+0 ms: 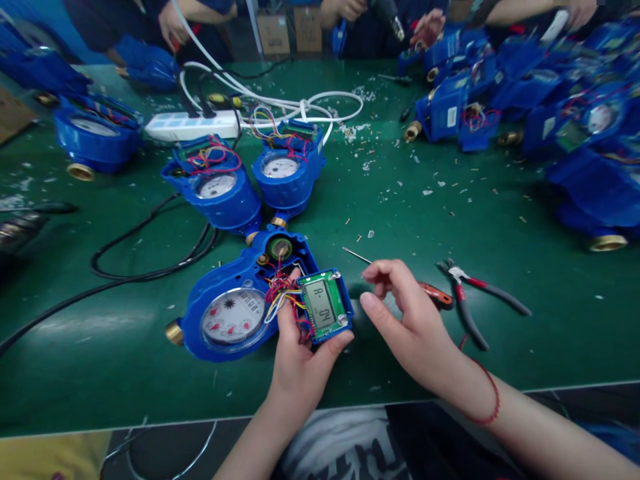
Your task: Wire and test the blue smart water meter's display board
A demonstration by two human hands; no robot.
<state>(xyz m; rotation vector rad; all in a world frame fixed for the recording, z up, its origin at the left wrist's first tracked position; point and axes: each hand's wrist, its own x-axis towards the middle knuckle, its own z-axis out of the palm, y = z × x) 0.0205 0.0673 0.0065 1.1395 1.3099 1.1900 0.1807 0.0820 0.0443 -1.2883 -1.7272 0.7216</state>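
A blue water meter (pixel 200 313) with a round dial lies on the green table, its wiring compartment uncovered. My left hand (pixel 300 363) grips a small LCD circuit board (pixel 340 301) in a blue housing, thumb along its lower edge. Its display faces up, and red, yellow and white wires (pixel 281 293) join it to the meter. To the right of the board, my right hand (pixel 407 320) hovers with thumb and fingers apart and nothing between them. Partly behind that hand lies a screwdriver (pixel 437 295) with an orange handle. Cutting pliers (pixel 463 283) with red and grey handles rest further right.
Two more opened water meters (pixel 220 200) stand just beyond, near a white power strip (pixel 195 125) with looped cables. Many blue meters (pixel 450 107) crowd the right side. A black cable (pixel 145 270) crosses the left. Scraps litter the table (pixel 400 220); co-workers' hands (pixel 345 10) are opposite.
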